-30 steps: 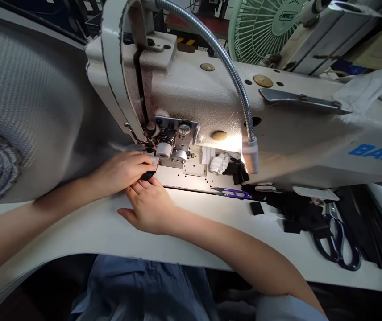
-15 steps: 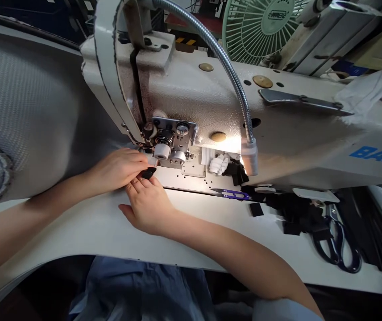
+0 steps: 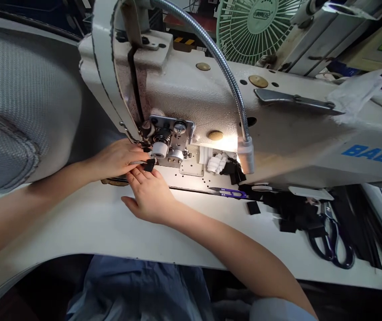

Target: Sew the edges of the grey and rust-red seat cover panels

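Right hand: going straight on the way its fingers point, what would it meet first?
The right hand would likely meet the small black cloth piece right at its fingertips, perhaps already touching; the left hand lies just beyond, though depth is unclear.

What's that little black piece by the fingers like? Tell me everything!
The black piece is small, squarish and looks like cloth. It sits at the fingertips of the left hand and right hand, which seem to touch it, below the pale knob in the picture. A grey edge shows at its left.
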### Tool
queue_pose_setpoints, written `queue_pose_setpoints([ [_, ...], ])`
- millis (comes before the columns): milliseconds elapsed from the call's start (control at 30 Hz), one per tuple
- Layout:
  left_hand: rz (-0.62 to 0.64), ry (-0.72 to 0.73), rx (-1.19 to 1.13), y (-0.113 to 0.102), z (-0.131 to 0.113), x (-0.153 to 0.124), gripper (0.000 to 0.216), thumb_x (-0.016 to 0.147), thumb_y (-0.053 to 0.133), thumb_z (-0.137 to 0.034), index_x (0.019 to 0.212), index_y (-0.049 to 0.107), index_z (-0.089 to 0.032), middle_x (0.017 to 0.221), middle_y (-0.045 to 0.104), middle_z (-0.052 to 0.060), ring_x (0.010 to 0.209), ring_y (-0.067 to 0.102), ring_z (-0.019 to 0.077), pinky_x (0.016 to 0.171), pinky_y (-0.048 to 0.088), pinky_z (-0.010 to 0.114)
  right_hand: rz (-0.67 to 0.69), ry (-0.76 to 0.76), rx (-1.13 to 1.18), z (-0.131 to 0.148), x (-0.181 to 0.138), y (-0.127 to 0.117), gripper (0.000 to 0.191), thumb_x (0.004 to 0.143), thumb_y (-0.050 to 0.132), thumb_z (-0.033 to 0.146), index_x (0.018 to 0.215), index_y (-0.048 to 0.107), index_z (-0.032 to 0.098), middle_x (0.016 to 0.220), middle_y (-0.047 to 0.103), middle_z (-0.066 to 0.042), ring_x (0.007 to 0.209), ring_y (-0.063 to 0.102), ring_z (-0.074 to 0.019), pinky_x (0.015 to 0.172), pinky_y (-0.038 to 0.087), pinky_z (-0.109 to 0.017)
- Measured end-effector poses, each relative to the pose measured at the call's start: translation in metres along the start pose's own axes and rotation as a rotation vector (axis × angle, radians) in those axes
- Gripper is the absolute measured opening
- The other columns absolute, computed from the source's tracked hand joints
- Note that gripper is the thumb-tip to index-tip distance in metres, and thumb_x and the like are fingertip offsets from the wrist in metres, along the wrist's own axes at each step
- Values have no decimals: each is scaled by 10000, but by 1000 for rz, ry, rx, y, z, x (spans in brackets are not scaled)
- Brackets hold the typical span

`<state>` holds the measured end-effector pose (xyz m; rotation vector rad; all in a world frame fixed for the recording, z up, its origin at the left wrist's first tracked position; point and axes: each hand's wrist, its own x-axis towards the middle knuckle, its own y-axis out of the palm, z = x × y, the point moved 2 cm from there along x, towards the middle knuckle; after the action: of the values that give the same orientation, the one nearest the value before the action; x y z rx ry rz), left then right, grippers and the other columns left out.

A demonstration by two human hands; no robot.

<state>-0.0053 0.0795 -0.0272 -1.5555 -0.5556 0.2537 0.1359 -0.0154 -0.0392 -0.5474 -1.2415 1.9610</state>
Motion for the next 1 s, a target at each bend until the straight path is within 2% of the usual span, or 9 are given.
queue_pose_setpoints([
  [133, 47, 83, 60, -5, 0, 2, 353, 946, 379, -141, 907, 726, -187, 743, 637, 36, 732, 567, 177, 730, 437, 308, 7, 11, 2, 1, -1, 1, 641, 991, 505, 423, 1460, 404, -2, 1545, 394, -217, 1371, 444, -302, 1101, 338, -472],
  [267, 75, 115, 17, -5, 2, 4, 332, 951, 402, -187, 924, 732, -208, 766, 651, 51, 772, 588, 185, 751, 447, 311, -20, 30, 33, 0, -1, -1, 594, 986, 508, 417, 1434, 455, 30, 1516, 445, -202, 1383, 440, -304, 1091, 347, -458],
  [500, -25, 158, -24, -1, 5, 5, 427, 1021, 325, -274, 1024, 746, -204, 676, 625, 60, 816, 615, 212, 840, 456, 352, -55, 33, 52, -3, -2, -3, 590, 949, 568, 387, 1411, 478, 31, 1501, 466, -203, 1380, 442, -302, 1098, 340, -458],
  [567, -30, 156, -32, 2, 6, 3, 404, 1026, 345, -288, 1070, 740, -217, 694, 644, 57, 841, 619, 212, 864, 452, 356, -74, 2, 44, -4, -7, -5, 501, 944, 577, 348, 1356, 542, 65, 1484, 494, -188, 1360, 466, -294, 1071, 365, -438],
  [667, -27, 149, -31, 7, 7, 0, 387, 1026, 347, -251, 1100, 727, -242, 736, 671, 51, 870, 623, 198, 845, 445, 338, -106, -3, 45, -11, -17, -12, 244, 977, 492, 260, 1029, 702, 147, 1174, 712, -123, 1125, 632, -230, 899, 451, -346],
  [733, -29, 156, -27, 8, 7, -1, 397, 1034, 329, -238, 1090, 721, -253, 748, 675, 43, 881, 624, 186, 822, 438, 321, -174, 83, 3, -20, -21, -19, 312, 991, 431, 240, 843, 695, 164, 901, 732, -88, 872, 670, -197, 753, 459, -310],
  [767, -36, 162, -25, 8, 7, -1, 392, 1037, 330, -238, 1070, 720, -254, 760, 679, 38, 884, 624, 180, 808, 433, 313, -223, 131, -33, -26, -22, -22, 323, 991, 418, 237, 838, 691, 160, 851, 718, -83, 796, 658, -191, 717, 455, -308],
  [900, -109, 205, -20, 9, 5, -1, 325, 1007, 395, -155, 992, 706, -247, 888, 715, 19, 898, 618, 161, 769, 409, 291, -324, 118, -170, -40, -19, -22, 287, 961, 437, 191, 1072, 694, 127, 1055, 725, -120, 877, 653, -215, 769, 475, -341],
  [1000, -172, 214, -44, 13, 7, 0, 301, 970, 440, -107, 991, 702, -253, 968, 724, 5, 912, 608, 163, 784, 404, 294, -322, 73, -254, -43, -15, -17, 284, 957, 449, 174, 1098, 692, 134, 1120, 721, -119, 950, 645, -230, 796, 473, -366],
])
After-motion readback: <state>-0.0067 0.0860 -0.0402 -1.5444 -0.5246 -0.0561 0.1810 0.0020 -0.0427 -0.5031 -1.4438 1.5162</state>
